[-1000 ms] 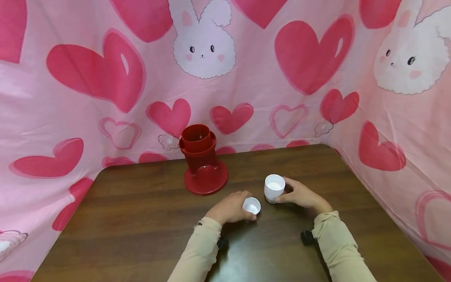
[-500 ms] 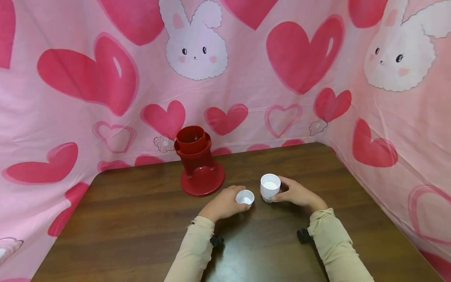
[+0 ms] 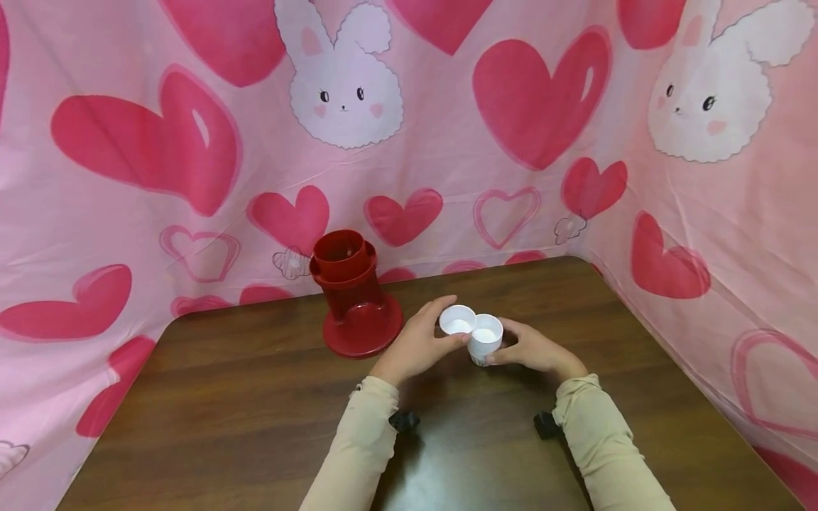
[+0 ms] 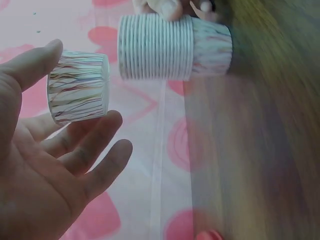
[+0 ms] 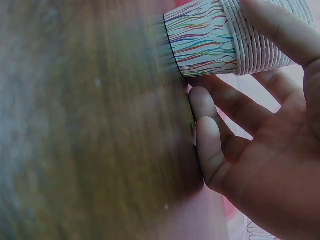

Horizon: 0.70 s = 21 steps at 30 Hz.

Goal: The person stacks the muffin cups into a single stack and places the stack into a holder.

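Observation:
My left hand (image 3: 418, 344) holds a single small white paper cup (image 3: 457, 321), mouth up and off the table, between thumb and fingers. Coloured wavy lines run over its side, as the paper cup (image 4: 79, 86) in the left wrist view shows. My right hand (image 3: 540, 349) grips an upright stack of the same paper cups (image 3: 484, 342), nested rim on rim, with its base at the tabletop. In the right wrist view the thumb and fingers close round the stack (image 5: 202, 42). The single cup is raised beside the stack's top, a small gap between them in the left wrist view.
A red plastic holder (image 3: 363, 330) with a round base and an upright open tube stands behind the left hand, near the table's back edge. The brown wooden table (image 3: 255, 397) meets a pink heart-patterned cloth (image 3: 447, 163) at the back and sides.
My left hand has lifted the single cup up and forward, from in front of the stack to beside its top. The right hand keeps its grip on the stack. The head view has shifted slightly.

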Each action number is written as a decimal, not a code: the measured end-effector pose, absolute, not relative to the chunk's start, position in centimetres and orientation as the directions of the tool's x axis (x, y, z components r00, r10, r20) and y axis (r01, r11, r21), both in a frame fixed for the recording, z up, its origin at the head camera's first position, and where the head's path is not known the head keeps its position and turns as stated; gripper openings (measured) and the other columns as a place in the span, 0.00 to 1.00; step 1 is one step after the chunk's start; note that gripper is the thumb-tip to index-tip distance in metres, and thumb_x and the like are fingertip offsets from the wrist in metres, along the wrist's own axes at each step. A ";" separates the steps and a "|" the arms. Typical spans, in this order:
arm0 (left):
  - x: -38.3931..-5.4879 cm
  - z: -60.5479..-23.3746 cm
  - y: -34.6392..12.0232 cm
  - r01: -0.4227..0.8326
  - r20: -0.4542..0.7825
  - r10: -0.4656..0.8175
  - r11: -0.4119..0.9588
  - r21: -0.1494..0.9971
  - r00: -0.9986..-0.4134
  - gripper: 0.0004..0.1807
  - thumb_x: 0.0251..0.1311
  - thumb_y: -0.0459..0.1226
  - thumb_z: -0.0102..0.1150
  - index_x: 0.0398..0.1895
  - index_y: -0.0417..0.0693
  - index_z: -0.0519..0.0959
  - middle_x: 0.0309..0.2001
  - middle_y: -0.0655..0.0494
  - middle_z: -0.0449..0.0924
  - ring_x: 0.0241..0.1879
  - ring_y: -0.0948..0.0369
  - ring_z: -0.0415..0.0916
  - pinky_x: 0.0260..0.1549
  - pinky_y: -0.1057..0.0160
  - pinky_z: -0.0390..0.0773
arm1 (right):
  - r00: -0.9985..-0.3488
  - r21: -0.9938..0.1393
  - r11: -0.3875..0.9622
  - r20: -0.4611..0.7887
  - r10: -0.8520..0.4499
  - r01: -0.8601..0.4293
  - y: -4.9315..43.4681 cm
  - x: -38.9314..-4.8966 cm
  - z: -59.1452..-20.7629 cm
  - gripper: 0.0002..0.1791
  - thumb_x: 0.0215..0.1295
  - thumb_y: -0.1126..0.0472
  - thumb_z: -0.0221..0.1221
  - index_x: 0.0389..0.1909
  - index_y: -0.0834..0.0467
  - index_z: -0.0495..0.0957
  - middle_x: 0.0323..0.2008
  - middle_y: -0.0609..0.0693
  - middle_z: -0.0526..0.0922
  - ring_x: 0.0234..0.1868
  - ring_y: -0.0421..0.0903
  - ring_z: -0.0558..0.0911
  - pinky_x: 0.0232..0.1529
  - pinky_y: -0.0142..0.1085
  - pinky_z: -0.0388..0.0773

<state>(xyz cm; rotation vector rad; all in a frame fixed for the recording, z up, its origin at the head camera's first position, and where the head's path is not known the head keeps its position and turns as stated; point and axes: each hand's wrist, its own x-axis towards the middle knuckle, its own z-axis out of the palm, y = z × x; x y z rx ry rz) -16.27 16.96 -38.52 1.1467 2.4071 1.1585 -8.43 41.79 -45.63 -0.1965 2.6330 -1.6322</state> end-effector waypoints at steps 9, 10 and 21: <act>-16.2 -38.5 18.8 0.527 0.078 0.733 0.406 0.747 -0.676 0.37 0.61 0.49 0.70 0.71 0.50 0.70 0.64 0.56 0.74 0.59 0.57 0.72 0.60 0.51 0.73 | -0.988 -0.904 0.416 0.045 -0.148 -0.103 41.4 -8.7 -45.4 0.34 0.60 0.62 0.72 0.65 0.66 0.70 0.52 0.57 0.79 0.51 0.52 0.75 0.54 0.47 0.73; -16.2 -38.5 19.0 0.522 0.077 0.731 0.406 0.750 -0.678 0.37 0.61 0.49 0.70 0.71 0.50 0.70 0.64 0.56 0.74 0.59 0.57 0.72 0.60 0.51 0.73 | -0.988 -0.903 0.418 0.046 -0.147 -0.105 41.4 -8.7 -45.4 0.34 0.59 0.62 0.72 0.64 0.66 0.71 0.52 0.57 0.79 0.51 0.52 0.76 0.54 0.47 0.73; -15.9 -38.5 21.6 0.554 0.067 0.769 0.395 0.733 -0.636 0.34 0.60 0.48 0.71 0.69 0.50 0.73 0.60 0.57 0.77 0.51 0.60 0.75 0.51 0.59 0.77 | -0.987 -0.924 0.371 0.039 -0.156 -0.095 41.8 -8.5 -45.7 0.33 0.60 0.64 0.71 0.64 0.68 0.69 0.53 0.59 0.79 0.52 0.53 0.77 0.54 0.44 0.75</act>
